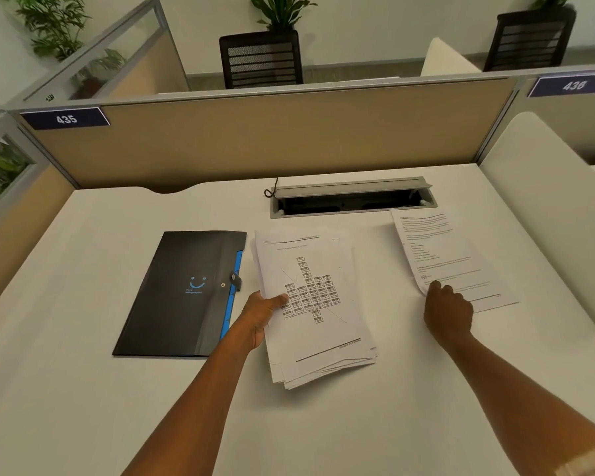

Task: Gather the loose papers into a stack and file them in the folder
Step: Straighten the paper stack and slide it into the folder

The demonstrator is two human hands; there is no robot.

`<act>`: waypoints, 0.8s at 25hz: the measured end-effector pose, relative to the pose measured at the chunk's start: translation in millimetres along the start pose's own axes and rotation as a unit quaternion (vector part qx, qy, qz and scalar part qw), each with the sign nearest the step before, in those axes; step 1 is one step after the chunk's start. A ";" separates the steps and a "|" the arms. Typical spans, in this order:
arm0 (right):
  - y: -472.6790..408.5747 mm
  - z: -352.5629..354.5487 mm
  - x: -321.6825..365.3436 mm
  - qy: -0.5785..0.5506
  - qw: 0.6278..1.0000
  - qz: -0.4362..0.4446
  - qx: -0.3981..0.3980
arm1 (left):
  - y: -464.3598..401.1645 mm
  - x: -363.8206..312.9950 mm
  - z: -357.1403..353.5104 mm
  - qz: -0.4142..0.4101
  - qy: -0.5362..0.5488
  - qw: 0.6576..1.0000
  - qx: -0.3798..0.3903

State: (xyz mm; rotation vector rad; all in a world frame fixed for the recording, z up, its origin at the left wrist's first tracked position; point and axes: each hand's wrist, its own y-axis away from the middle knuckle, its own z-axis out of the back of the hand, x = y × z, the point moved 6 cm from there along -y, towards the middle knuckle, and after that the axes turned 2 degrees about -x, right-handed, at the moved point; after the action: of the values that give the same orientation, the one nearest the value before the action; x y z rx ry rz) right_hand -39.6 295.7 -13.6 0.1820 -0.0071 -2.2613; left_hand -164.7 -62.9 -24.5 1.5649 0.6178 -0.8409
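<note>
White and bare apart from our things, the worktop [83, 389] sits inside a cubicle with tan partitions. Our right hand [448, 312] is curled over the near left corner of the last loose sheet [450, 255], fingertips pinching its edge, which appears to lift slightly. Our left hand [261, 316] grips the left edge of the gathered stack [318, 310], thumb on the top page with the diagram. That stack lies between our hands, its lower edges fanned and uneven. The black folder [182, 293] lies closed just left of the stack, its snap tab fastened, blue edge toward the papers. Beyond the stack, the open cable tray [352, 201] is sunk in the worktop. We judge the step is bringing the last sheet onto the stack. To do it well we should lift the corner cleanly rather than drag and crease it, lay it square on top, then tap the edges level before unfastening the folder.
</note>
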 end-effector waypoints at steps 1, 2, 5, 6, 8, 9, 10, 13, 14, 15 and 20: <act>1.2 0.2 2.0 -0.002 1.000 0.006 0.003 | -0.4 1.9 0.9 0.003 0.000 1.000 -0.002; 2.6 0.5 4.8 -0.013 1.000 0.008 0.004 | -0.8 4.7 1.7 0.007 -0.002 1.000 -0.004; 13.8 8.8 23.1 -0.137 0.991 0.005 0.000 | -1.5 15.1 2.2 0.020 -0.010 1.000 -0.005; 20.0 13.3 34.1 -0.179 0.984 0.013 0.000 | -2.2 18.9 2.3 0.025 -0.011 1.000 -0.006; 36.0 22.5 61.4 -0.228 0.973 0.043 0.016 | -3.6 25.5 1.4 0.036 -0.012 0.999 -0.003; 45.9 26.7 75.8 -0.244 0.967 0.061 0.027 | -3.7 27.7 0.5 0.039 -0.014 0.999 0.000; 56.5 30.6 89.8 -0.258 0.962 0.082 0.037 | -3.6 29.5 -0.8 0.040 -0.016 0.999 0.002; 90.5 37.0 127.3 -0.278 0.946 0.153 0.061 | -1.3 32.6 -4.0 0.042 -0.011 0.999 0.010; 101.4 37.9 137.1 -0.278 0.942 0.177 0.066 | -0.3 32.9 -4.9 0.041 -0.008 0.999 0.012; 111.5 38.2 145.5 -0.276 0.938 0.199 0.070 | 0.2 33.1 -6.1 0.039 -0.004 0.999 0.016; 144.3 36.9 170.5 -0.269 0.924 0.256 0.095 | 2.3 31.7 -11.0 0.020 -0.010 0.998 0.050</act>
State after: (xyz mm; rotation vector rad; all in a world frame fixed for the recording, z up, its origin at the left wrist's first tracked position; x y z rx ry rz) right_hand -42.2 70.6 10.6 -0.3139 -0.5082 -1.7191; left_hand -142.0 -54.7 -48.0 1.6520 0.5355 -0.8689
